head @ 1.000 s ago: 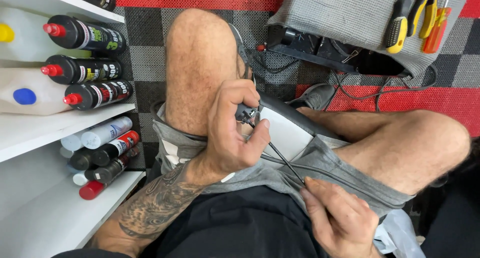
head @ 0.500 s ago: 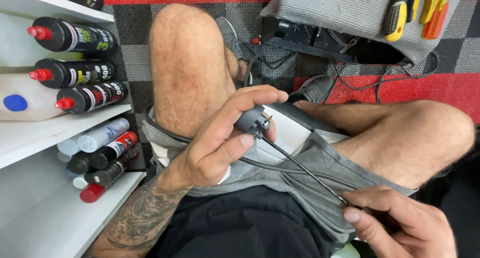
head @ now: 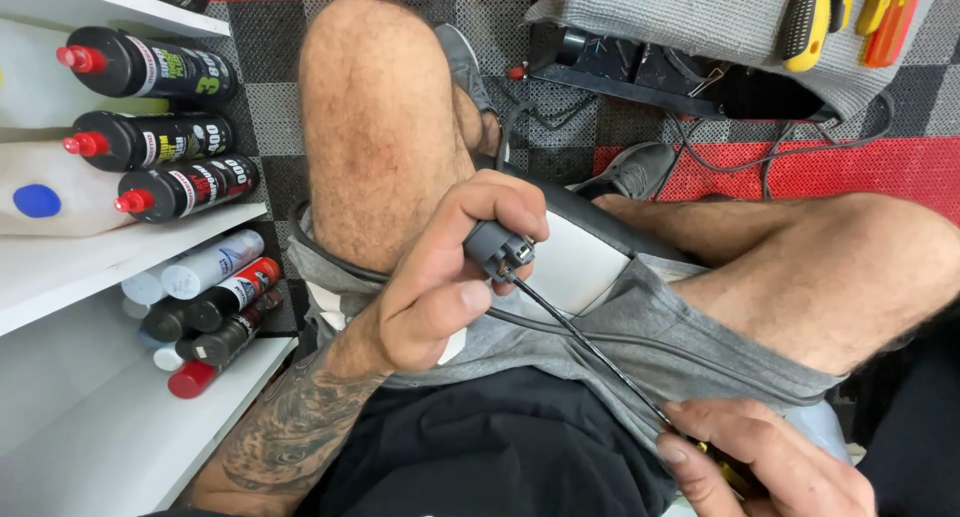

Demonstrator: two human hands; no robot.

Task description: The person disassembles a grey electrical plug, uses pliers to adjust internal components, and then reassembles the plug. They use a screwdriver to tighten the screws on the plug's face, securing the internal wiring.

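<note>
- 2 hands work over the lap of a seated person, and since 0.5 s ago the view sits a little differently while the right hand (head: 760,457) has stayed low at the bottom right edge.
- That right hand is closed around the yellow-tipped handle of a thin black tool (head: 590,347), only partly in view; its shaft runs up and left, as it did before.
- Left hand (head: 450,277), forearm tattooed, is bent at the wrist with thumb below and fingers curled over a small grey connector (head: 498,249), pinching it firmly; the fingers look more tightly curled than 0.5 s ago.
- Tool tip meets the connector's open face, above the grey shorts (head: 640,327).
- 1 dark cable (head: 600,335) trails across the shorts from beneath the left hand.
- 3 black bottles with red caps (head: 150,117) lie on a white shelf (head: 110,267) at left, with smaller cans below.
- Farther off, screwdrivers (head: 805,22) rest on a grey cloth (head: 680,12) over the red and grey tiled floor (head: 830,162).
</note>
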